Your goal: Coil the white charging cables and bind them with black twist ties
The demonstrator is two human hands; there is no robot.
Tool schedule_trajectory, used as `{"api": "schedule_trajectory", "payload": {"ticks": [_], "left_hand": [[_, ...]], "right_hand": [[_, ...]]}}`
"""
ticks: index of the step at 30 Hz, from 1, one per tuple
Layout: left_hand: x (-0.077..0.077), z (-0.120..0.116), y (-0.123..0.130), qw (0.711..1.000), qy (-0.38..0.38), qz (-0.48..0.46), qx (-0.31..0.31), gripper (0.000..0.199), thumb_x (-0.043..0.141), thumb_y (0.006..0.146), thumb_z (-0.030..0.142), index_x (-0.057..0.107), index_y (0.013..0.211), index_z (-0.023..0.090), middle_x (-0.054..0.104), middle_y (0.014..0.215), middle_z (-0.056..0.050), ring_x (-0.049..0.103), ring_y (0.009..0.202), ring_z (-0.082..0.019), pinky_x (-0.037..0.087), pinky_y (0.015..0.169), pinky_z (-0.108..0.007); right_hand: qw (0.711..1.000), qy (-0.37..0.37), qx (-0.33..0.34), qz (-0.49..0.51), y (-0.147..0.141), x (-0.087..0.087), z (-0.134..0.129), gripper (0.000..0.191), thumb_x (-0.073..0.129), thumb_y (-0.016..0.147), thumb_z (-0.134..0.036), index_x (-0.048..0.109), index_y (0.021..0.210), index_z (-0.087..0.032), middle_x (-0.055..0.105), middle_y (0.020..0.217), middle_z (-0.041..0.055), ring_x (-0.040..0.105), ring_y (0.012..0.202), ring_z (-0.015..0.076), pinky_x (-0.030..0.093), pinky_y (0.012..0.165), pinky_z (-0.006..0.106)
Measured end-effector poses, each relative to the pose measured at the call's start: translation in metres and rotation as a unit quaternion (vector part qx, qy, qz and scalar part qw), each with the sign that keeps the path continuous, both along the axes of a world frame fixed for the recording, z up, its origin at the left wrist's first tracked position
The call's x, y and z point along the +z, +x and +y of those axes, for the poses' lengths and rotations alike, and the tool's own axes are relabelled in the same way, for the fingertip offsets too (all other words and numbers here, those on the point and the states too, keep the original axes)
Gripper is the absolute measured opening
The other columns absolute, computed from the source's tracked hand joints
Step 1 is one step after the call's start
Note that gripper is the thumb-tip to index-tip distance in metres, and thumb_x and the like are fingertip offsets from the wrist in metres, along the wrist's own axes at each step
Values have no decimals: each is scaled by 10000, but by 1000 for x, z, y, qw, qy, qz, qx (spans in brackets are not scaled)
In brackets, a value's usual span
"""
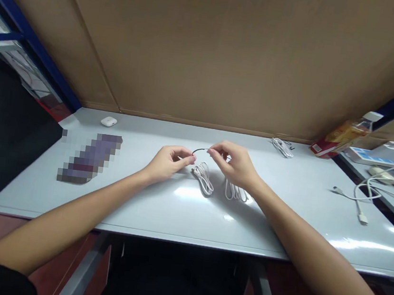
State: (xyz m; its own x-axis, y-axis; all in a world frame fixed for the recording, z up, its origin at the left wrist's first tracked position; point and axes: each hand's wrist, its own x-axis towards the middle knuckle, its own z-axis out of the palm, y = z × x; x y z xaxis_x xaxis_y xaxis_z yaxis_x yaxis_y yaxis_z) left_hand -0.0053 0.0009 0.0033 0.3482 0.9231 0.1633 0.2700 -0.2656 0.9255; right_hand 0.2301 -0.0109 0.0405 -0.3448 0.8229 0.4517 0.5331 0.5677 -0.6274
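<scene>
A thin black twist tie (199,149) arches between my two hands above the table. My left hand (172,161) pinches one end between thumb and fingertips. Further along, my right hand (233,161) grips it the same way, and a short dark tip shows past the fingers. Just below the hands lies a bundled white cable (203,179). A second bundled white cable (235,191) rests under my right hand, which hides its upper part.
Along the back lie a white earbud case (108,121) and another white cable bundle (282,147). A blurred-out purple object (91,158) is on the left. A tilted drink bottle (345,134) and loose white cables (363,196) are on the right. A brown panel (208,53) borders the table (160,215).
</scene>
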Motion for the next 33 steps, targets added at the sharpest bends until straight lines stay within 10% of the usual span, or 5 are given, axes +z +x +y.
{"api": "schedule_trajectory", "payload": {"ticks": [9, 15, 26, 33], "left_hand": [[9, -3, 0, 973, 180, 143, 17, 194, 645, 945, 355, 771, 899, 215, 779, 959, -46, 666, 943, -210, 478, 695, -293], [2, -3, -1, 978, 169, 123, 21, 259, 611, 962, 390, 772, 1028, 197, 781, 1016, -63, 680, 871, -193, 520, 716, -308], [6, -20, 2, 946, 186, 200, -176, 413, 664, 944, 382, 690, 1330, 239, 735, 1288, -67, 634, 1212, -259, 479, 1075, -420], [3, -28, 8, 910, 222, 274, -218, 577, 645, 941, 448, 581, 1484, 263, 592, 1517, -88, 512, 1360, -340, 358, 1158, -524]], "right_hand": [[985, 54, 44, -157, 38, 7, 22, 215, 610, 991, -325, 773, 901, -218, 749, 900, 84, 655, 845, 241, 490, 746, 366], [983, 82, -19, -162, 59, 9, 35, 212, 608, 972, -312, 776, 885, -216, 738, 833, 63, 641, 739, 208, 476, 674, 341], [971, 7, -74, -226, 95, -19, 64, 199, 635, 908, -238, 827, 858, -220, 780, 933, 85, 692, 806, 253, 510, 716, 376], [976, 18, -65, -209, 60, 0, 36, 256, 616, 962, -362, 797, 997, -183, 753, 976, 103, 655, 751, 213, 483, 694, 351]]}}
